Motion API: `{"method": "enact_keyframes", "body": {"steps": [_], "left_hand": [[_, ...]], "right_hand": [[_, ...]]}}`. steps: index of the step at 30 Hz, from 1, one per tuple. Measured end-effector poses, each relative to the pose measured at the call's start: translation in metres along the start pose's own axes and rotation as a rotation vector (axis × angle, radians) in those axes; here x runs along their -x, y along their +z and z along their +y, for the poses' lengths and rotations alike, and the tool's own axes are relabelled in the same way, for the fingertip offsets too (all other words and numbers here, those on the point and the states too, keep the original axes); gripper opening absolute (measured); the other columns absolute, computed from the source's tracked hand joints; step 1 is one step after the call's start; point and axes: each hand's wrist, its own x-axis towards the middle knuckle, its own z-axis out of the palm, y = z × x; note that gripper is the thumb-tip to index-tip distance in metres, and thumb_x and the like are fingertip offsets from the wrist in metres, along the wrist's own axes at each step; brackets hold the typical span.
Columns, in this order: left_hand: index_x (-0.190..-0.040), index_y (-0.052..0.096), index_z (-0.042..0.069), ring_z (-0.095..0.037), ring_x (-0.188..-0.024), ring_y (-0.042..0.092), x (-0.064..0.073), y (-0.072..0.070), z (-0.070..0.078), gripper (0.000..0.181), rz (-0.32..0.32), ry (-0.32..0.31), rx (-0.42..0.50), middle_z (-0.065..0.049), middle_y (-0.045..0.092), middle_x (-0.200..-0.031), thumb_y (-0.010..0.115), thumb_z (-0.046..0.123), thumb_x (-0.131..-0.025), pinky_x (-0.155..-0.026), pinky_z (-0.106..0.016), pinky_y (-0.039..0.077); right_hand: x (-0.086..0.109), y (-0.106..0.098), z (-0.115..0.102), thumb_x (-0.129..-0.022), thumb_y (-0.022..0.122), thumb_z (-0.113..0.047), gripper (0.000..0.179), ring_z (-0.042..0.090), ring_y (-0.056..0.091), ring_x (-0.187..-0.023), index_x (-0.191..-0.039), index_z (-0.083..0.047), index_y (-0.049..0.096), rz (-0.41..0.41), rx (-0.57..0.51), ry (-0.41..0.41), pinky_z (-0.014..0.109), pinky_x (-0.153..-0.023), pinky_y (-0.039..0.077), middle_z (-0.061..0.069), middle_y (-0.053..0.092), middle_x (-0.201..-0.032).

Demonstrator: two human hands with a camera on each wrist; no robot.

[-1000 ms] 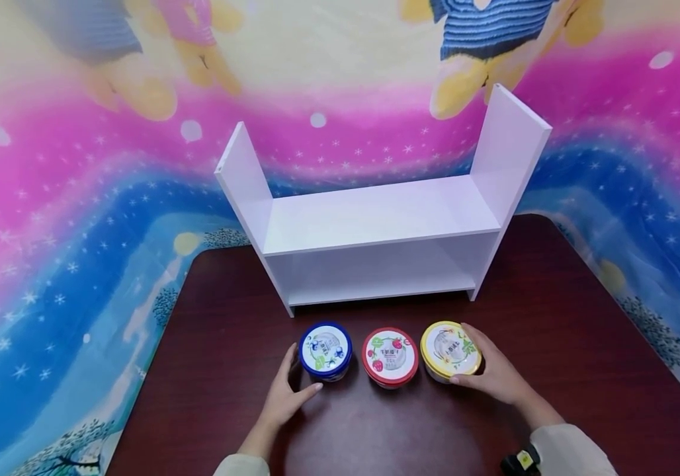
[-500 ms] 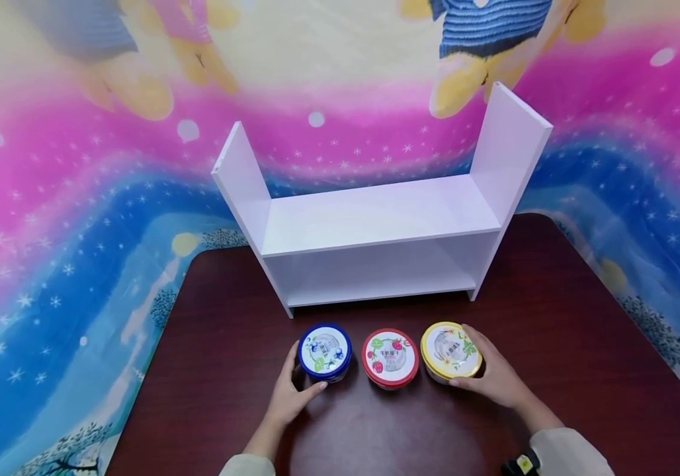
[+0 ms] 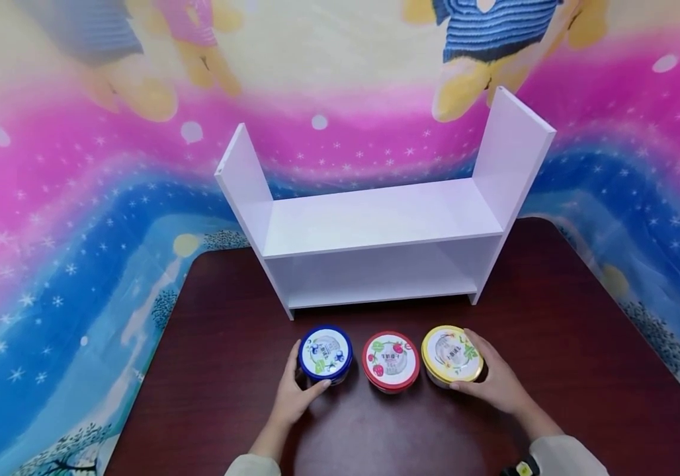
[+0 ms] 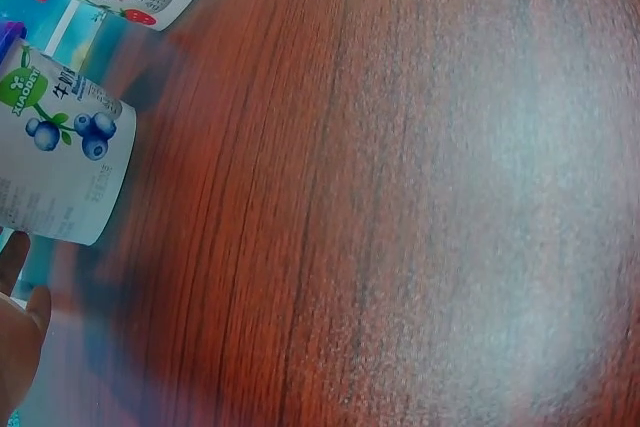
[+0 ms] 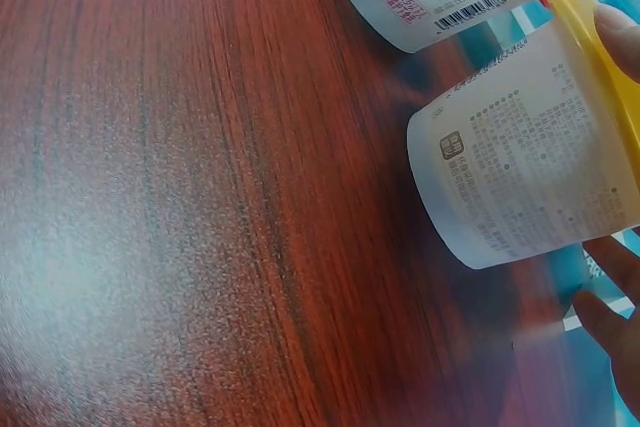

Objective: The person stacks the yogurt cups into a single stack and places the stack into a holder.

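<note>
Three round tubs with printed lids stand in a row on the dark wooden table. At the left is the blue-lidded tub, whose white side shows blueberries in the left wrist view. My left hand grips it from the left, thumb at the lid's near edge. The red-lidded tub, printed with strawberries, stands in the middle, with no hand on it. To its right, my right hand holds the yellow-lidded tub, fingers behind it and thumb at its near rim. Its text-covered side faces the right wrist camera.
Behind the tubs stands a white two-tier shelf with tall side panels. The wooden table has rounded far corners. A colourful printed curtain hangs around its back and sides.
My left thumb has moved right and in against the blue-lidded tub. The right hand stays around the yellow-lidded tub, and the tubs keep their places.
</note>
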Motion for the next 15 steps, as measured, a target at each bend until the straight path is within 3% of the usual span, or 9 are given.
{"method": "enact_keyframes", "body": {"steps": [5,11,15], "left_hand": [[-0.138,0.021,0.021,-0.031,-0.108,0.040,0.0000,0.0020,-0.0002,0.091,0.010,-0.008,0.015,-0.015,0.036,-0.130,0.075,0.027,-0.064,-0.085,-0.051,0.031],[-0.138,0.020,0.015,-0.030,-0.107,0.041,-0.0015,0.0023,0.0023,0.093,0.007,-0.024,-0.017,-0.015,0.036,-0.129,0.076,0.025,-0.064,-0.084,-0.051,0.032],[-0.137,0.020,0.013,-0.031,-0.111,0.037,-0.0030,0.0015,0.0062,0.093,-0.002,-0.053,0.026,-0.015,0.034,-0.132,0.076,0.026,-0.064,-0.087,-0.052,0.029]], "right_hand": [[0.0017,0.0015,0.0017,-0.054,0.082,-0.024,0.100,0.034,0.025,-0.115,-0.134,-0.005,0.026,0.000,-0.027,0.006,0.054,-0.087,0.019,0.020,0.027,-0.132],[0.0035,0.0030,0.0029,-0.054,0.082,-0.020,0.102,0.037,0.021,-0.117,-0.136,-0.006,0.022,0.010,-0.067,-0.007,0.051,-0.091,0.016,0.023,0.024,-0.133],[0.0027,0.0043,0.0045,-0.054,0.082,-0.021,0.104,0.036,0.021,-0.118,-0.137,-0.006,0.019,0.006,-0.073,-0.002,0.047,-0.093,0.015,0.023,0.022,-0.133]]}}
